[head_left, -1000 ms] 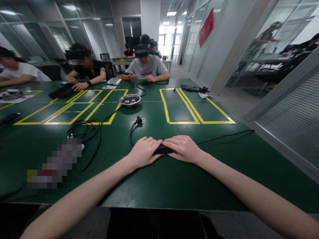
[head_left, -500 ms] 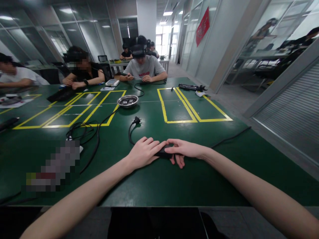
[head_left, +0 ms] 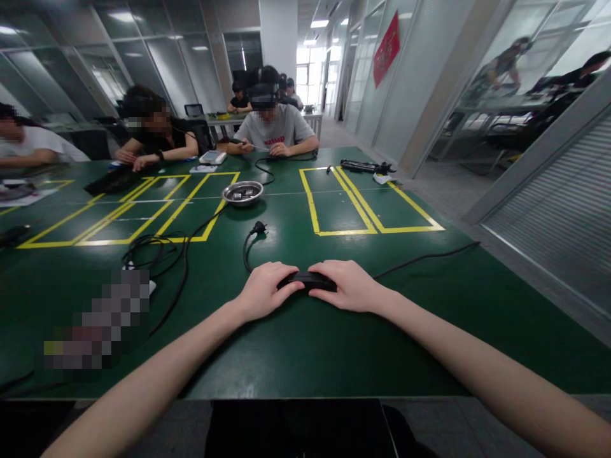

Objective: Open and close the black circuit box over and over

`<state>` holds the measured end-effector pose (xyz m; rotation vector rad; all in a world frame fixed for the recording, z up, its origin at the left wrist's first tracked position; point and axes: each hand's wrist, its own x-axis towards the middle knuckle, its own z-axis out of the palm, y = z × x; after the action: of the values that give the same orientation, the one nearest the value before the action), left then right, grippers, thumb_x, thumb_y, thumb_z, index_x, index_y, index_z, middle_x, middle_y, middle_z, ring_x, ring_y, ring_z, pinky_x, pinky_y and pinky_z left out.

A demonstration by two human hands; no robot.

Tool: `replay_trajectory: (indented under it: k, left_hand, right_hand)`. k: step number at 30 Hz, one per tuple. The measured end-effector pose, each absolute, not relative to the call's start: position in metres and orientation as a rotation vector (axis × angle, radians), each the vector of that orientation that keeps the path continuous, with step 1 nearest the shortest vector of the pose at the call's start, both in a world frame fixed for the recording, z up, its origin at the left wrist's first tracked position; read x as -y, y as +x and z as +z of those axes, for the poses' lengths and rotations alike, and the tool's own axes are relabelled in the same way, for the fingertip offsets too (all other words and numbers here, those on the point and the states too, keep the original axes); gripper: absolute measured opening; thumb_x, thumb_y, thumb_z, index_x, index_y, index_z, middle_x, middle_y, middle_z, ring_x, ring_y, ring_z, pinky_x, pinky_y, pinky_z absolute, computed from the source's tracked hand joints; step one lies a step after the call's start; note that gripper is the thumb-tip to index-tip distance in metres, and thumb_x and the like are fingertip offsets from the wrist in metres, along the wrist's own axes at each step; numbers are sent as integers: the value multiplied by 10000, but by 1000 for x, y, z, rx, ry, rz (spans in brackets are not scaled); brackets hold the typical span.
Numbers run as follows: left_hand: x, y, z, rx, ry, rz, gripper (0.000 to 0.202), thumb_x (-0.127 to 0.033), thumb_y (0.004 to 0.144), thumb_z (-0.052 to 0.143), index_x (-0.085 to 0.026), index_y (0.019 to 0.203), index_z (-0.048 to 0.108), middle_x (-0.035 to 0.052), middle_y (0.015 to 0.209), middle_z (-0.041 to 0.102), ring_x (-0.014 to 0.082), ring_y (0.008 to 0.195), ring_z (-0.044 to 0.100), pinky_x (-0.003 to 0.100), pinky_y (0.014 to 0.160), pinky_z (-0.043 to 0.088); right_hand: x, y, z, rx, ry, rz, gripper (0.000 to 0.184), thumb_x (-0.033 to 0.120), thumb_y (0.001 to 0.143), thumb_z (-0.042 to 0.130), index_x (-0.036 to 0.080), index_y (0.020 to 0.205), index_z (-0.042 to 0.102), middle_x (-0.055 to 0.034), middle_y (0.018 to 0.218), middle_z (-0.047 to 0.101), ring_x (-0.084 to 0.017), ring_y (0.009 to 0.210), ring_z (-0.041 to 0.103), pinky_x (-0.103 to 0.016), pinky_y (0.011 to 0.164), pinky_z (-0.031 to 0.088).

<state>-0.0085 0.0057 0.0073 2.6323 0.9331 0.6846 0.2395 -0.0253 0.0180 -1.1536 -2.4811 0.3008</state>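
A black power adapter [head_left: 311, 280] lies across the table right in front of me, its middle showing between my hands. Wrapped round its left end is my left hand [head_left: 264, 290], thumb along the near side. My right hand [head_left: 352, 286] grips the opposite end in the same way. From beyond the left hand a short cord curls up to a black mains plug [head_left: 259, 228], whose pins point right. A thin black cable [head_left: 429, 256] runs from the right hand toward the table's right side. Both ends of the adapter are covered by my fingers.
A metal bowl [head_left: 243, 193] with small metal parts stands ahead. Yellow tape outlines [head_left: 344, 233] mark the green table [head_left: 305, 356]. Coiled black cable [head_left: 153, 248] and a blurred-out object [head_left: 100, 324] lie left. A black tool-like item [head_left: 366, 166] rests far right. Several people sit around.
My right hand has turned over and now holds the adapter's right end, its fingers no longer dangling below. The left hand's thumb has come round to the near side.
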Motion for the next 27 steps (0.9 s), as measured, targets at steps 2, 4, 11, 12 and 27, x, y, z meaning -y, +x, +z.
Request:
replay_trajectory:
  k: [2,4,11,12,27]
  left_hand:
    - [-4,-7,7,-941,2623,681,335,-457,1035,578,-170,1098,740,75,921,772,223,839,710,332,808,536]
    - [-3,-6,6,-948,2571,683,321,-441,1038,577,-172,1097,741,73,942,777,215,833,711,317,792,534]
    - [-6,-5,3,-987,2493,713,292,-423,1032,581,-197,1136,734,60,988,778,220,876,706,352,852,552]
    - [-7,-6,3,-992,2528,774,319,-425,1023,596,-199,1217,710,81,1068,772,245,970,702,398,926,546]
    - [-5,-11,1,-811,2644,966,517,-305,1013,581,-201,1509,478,137,1379,662,281,1297,589,520,1120,460]
  right_hand:
    - [26,239,18,2512,-1068,263,501,467,908,734,180,1301,613,-119,1120,733,-260,985,713,-361,822,554]
    - [26,238,18,2586,-976,174,586,484,901,743,192,1375,558,-129,1193,696,-266,1022,696,-369,823,563]
    - [21,229,11,2812,-1042,-143,525,425,1051,526,230,1529,430,-119,1154,649,-236,899,695,-327,707,552]
    - [18,231,9,2797,-1110,-117,536,433,1055,511,226,1540,419,-124,1166,653,-237,885,702,-324,697,551]
    - [-35,379,23,1321,-2068,-191,610,488,1008,381,113,1477,491,-221,1246,698,-391,1136,666,-472,940,517]
